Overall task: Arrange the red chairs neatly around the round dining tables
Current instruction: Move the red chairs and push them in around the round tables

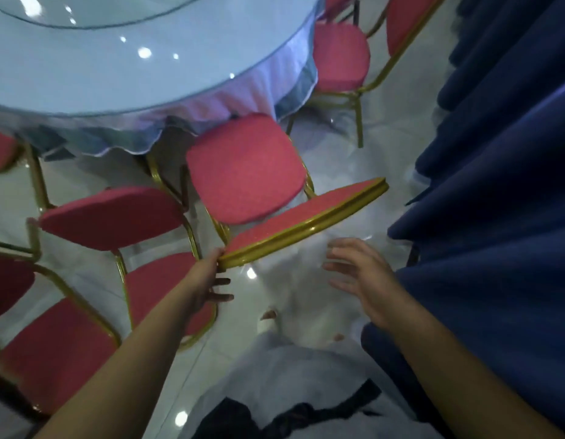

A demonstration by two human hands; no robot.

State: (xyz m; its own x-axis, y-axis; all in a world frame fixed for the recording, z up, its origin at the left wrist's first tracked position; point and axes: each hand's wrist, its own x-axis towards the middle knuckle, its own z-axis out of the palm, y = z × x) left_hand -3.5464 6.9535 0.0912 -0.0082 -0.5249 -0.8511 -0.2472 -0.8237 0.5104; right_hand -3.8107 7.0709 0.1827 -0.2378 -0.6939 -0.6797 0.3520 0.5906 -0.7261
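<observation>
**Left hand.** The left hand holds the near end of the gold top rail of the red chair. The thumb lies over the rail and the fingers lie under it, so the rail's corner is pinched between them. A hold at the corner probably serves to swing and steer the chair with little effort.

**Right hand.** The right hand holds nothing. Its fingers are spread wide, just short of the rail and not touching it, likely ready to take the rail's other half.

**Chair position.** The chair stands directly beyond both sets of fingers. Its front edge meets the hanging tablecloth of the round table. The rail runs at a slant away from the left fingers, so the chair appears to need squaring to the table.

**Clearances.**
- A second chair stands just outside the left fingers.
- A third chair stands well beyond the right fingers, at the table's rim.
- A blue drape hangs close outside the right fingers and limits the room on that side.
</observation>
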